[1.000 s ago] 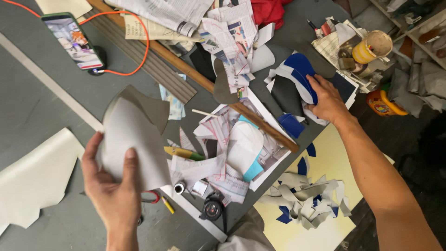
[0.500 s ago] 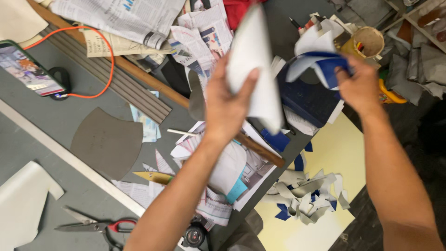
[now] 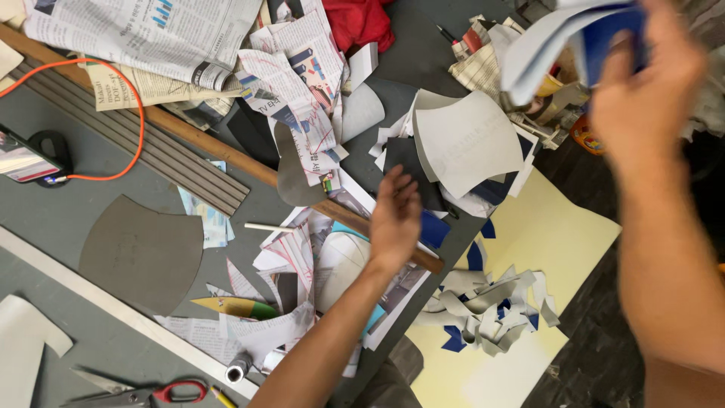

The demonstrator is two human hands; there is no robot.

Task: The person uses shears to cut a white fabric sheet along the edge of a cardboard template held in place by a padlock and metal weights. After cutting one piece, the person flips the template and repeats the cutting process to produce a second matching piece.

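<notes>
half a second back the left hand [image 3: 394, 215] was gripping a pale curved sheet up high; now that pale curved sheet [image 3: 470, 142] lies on the heap of scraps just past the fingertips, and the hand has dropped away from it, fingers loose and spread, grasping nothing. it hovers over the wooden stick [image 3: 226, 155] that runs slantwise across the grey table [image 3: 60, 219], with cut newspaper pieces [image 3: 294, 75] just beside it. the right hand [image 3: 646, 83] has come up toward the top right corner, blurred, its fingers clamped on a folded blue and white sheet [image 3: 566, 41] held above the clutter.

on the left of the table a grey curved cut-out [image 3: 140, 253] lies flat, apart from the pile. an orange cable [image 3: 113, 113] loops from a phone [image 3: 23, 159] at the left edge. red-handled scissors [image 3: 143, 393] sit near the bottom edge, beside a long pale strip [image 3: 113, 306]. beyond the table's edge a yellow sheet [image 3: 551, 227] lies lower down, with a tangle of grey and blue offcuts [image 3: 483, 310] on it. a red cloth [image 3: 362, 23] shows at the top.
</notes>
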